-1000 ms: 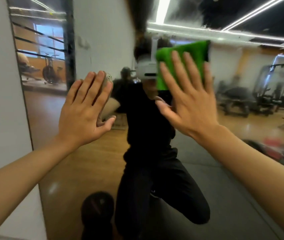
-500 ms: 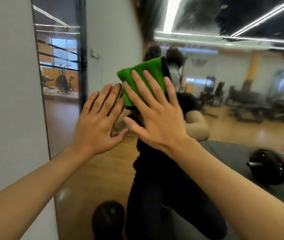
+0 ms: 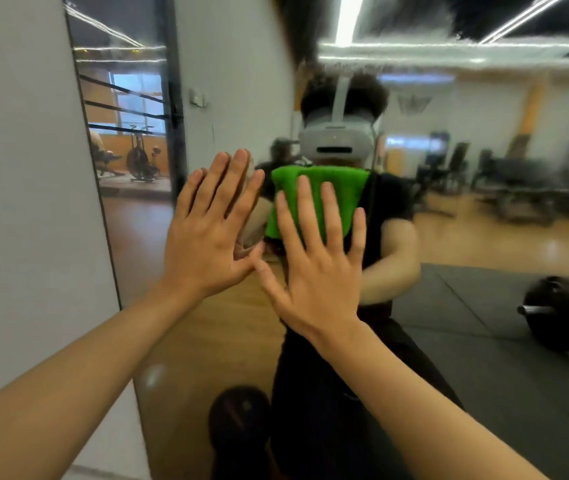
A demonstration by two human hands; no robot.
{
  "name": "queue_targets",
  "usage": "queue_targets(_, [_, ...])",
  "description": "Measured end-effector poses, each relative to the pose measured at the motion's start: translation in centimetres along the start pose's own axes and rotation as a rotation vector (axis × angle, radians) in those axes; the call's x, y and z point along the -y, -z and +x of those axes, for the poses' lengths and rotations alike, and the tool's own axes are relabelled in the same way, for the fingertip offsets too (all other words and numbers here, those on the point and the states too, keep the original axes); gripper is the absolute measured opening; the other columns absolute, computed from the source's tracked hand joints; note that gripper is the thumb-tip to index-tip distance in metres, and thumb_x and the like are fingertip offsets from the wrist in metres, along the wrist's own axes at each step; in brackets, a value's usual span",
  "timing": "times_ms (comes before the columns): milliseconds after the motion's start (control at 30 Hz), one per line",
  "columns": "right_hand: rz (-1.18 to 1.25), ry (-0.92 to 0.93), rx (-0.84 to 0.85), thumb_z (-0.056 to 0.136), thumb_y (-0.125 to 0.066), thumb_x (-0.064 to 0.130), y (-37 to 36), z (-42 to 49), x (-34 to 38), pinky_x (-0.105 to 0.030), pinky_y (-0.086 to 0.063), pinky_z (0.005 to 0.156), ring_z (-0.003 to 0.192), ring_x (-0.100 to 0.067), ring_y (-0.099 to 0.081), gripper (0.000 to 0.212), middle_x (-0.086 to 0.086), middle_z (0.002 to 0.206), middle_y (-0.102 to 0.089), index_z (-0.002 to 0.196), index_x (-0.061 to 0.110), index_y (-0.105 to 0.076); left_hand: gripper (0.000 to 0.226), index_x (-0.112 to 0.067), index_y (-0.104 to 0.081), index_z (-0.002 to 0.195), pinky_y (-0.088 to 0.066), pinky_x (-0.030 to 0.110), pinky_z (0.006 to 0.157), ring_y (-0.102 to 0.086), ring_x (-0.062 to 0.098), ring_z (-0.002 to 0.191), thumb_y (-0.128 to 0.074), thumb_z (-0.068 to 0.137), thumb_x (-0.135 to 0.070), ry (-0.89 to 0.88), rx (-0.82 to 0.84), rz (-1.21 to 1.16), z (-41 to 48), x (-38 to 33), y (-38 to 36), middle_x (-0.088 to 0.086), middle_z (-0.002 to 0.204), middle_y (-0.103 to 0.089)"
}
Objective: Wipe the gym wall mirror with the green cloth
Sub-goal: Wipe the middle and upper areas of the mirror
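Our left forearm (image 3: 68, 375) and right forearm (image 3: 432, 396) are bare. In the mirror (image 3: 224, 341) our reflection wears a pale grey headset (image 3: 334, 143) with a white strap (image 3: 340, 98) running up over dark curly hair (image 3: 373, 95), a black short-sleeved shirt (image 3: 391, 199) and dark trousers (image 3: 314, 417).

A plain grey wall (image 3: 16, 202) is seen at the left. Beyond it, an exercise bike (image 3: 139, 157) is parked on a wooden floor (image 3: 213, 341), behind dark horizontal ropes (image 3: 123, 112) and before a bright window (image 3: 137, 98). A barbell (image 3: 567, 313) is laid on dark floor mats (image 3: 484, 375) at the right. Blurred gym machines (image 3: 518, 188) are ranged farther back. Long light strips (image 3: 349, 19) are mounted on the dark ceiling. A round dark object (image 3: 238, 420), too blurred to be identified, is seen at the bottom.
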State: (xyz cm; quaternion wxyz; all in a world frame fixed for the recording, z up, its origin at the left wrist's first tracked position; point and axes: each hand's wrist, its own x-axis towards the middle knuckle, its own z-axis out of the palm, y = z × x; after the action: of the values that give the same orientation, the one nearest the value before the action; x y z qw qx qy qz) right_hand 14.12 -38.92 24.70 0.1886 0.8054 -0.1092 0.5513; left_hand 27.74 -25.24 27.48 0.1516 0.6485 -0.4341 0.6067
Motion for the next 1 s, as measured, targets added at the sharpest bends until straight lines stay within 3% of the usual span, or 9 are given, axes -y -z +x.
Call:
queue_targets(167, [-0.055, 0.2, 0.041, 0.105, -0.035, 0.056, 0.5, -3.8, -6.4, -0.052, -0.007, 0.129, 0.162, -0.024, -0.01, 0.068, -0.002, 0.174, -0.017, 0.166, 0.027, -0.025, 0.08, -0.013, -0.017, 0.168, -0.005, 0.047, 0.133, -0.009, 0.032, 0.163, -0.045, 0.101, -0.047, -0.012, 0.025, 0.019, 0.1, 0.1, 0.1, 0.013, 0.175, -0.009])
queue_targets(300, [-0.117, -0.09, -0.037, 0.109, -0.027, 0.051, 1.9, -7.1, -12.9, -0.061, -0.009, 0.127, 0.162, -0.028, -0.006, 0.065, -0.008, 0.174, -0.012, 0.167, 0.022, -0.021, 0.081, -0.013, -0.019, 0.168, -0.003, 0.047, 0.133, -0.011, 0.034, 0.162, -0.047, 0.098, -0.045, 0.006, 0.015, 0.02, 0.0, -0.2, 0.0, 0.015, 0.174, -0.012])
queue_targets(400, [-0.039, -0.507, -0.121, 0.105, -0.031, 0.052, 1.1, -5.2, -8.8, -0.067, -0.011, 0.125, 0.16, -0.038, -0.013, 0.071, -0.016, 0.173, -0.016, 0.166, 0.017, -0.022, 0.081, -0.013, -0.019, 0.168, -0.003, 0.047, 0.132, -0.012, 0.035, 0.162, -0.046, 0.099, -0.045, 0.005, 0.01, 0.02, 0.0, -0.1, 0.0, 0.018, 0.174, -0.016])
queue_targets(467, [0.02, -0.604, -0.131, 0.103, -0.034, 0.057, 0.4, -3.4, -3.8, -0.067, -0.01, 0.125, 0.159, -0.04, -0.014, 0.076, -0.017, 0.172, -0.017, 0.166, 0.016, -0.023, 0.078, -0.012, -0.018, 0.168, -0.003, 0.047, 0.132, -0.012, 0.035, 0.162, -0.041, 0.102, -0.046, -0.009, 0.003, 0.024, 0.0, -0.1, -0.1, 0.018, 0.174, -0.016])
queue_targets(633, [0.012, 0.183, 0.12, 0.101, -0.039, 0.061, -1.0, -5.4, -0.1, -0.055, -0.005, 0.129, 0.162, -0.025, -0.01, 0.076, -0.002, 0.175, -0.015, 0.166, 0.025, -0.025, 0.076, -0.012, -0.02, 0.168, -0.007, 0.047, 0.132, -0.007, 0.028, 0.163, -0.037, 0.106, -0.052, -0.035, -0.018, 0.023, -0.1, 0.4, -0.2, 0.017, 0.174, -0.016])
queue_targets(733, [-0.04, 0.337, 0.16, 0.101, -0.043, 0.056, -0.1, -7.4, -6.0, -0.051, -0.007, 0.129, 0.162, -0.022, -0.011, 0.072, 0.001, 0.174, -0.017, 0.166, 0.029, -0.026, 0.081, -0.013, -0.018, 0.169, -0.007, 0.048, 0.132, -0.011, 0.034, 0.162, -0.047, 0.1, -0.046, -0.023, -0.012, 0.022, -0.1, 0.1, -0.1, 0.02, 0.173, -0.019])
queue_targets(800, [-0.08, 0.18, 0.128, 0.103, -0.042, 0.052, 1.3, -9.3, -10.5, -0.054, -0.006, 0.129, 0.162, -0.024, -0.007, 0.07, -0.002, 0.175, -0.013, 0.166, 0.031, -0.021, 0.081, -0.012, -0.022, 0.168, -0.006, 0.048, 0.132, -0.015, 0.037, 0.16, -0.047, 0.099, -0.045, -0.008, -0.011, 0.0, 0.0, -0.3, -0.1, 0.023, 0.172, -0.022])
queue_targets(933, [0.0, -0.444, 0.001, 0.106, -0.031, 0.047, 1.9, -9.9, -10.7, -0.067, -0.003, 0.126, 0.161, -0.037, -0.001, 0.069, -0.013, 0.174, -0.005, 0.167, 0.019, -0.015, 0.078, -0.009, -0.026, 0.166, -0.004, 0.047, 0.132, -0.016, 0.039, 0.159, -0.043, 0.1, -0.046, 0.003, -0.018, 0.021, 0.0, 0.0, -0.2, 0.025, 0.171, -0.024])
queue_targets(1000, [0.036, -0.479, 0.007, 0.104, -0.033, 0.053, 0.8, -8.5, -6.8, -0.067, 0.001, 0.125, 0.16, -0.042, -0.003, 0.074, -0.015, 0.174, -0.005, 0.167, 0.017, -0.018, 0.078, -0.009, -0.026, 0.166, -0.006, 0.047, 0.132, -0.017, 0.039, 0.159, -0.042, 0.1, -0.046, -0.002, -0.038, 0.039, -0.1, 0.0, -0.3, 0.026, 0.17, -0.025])
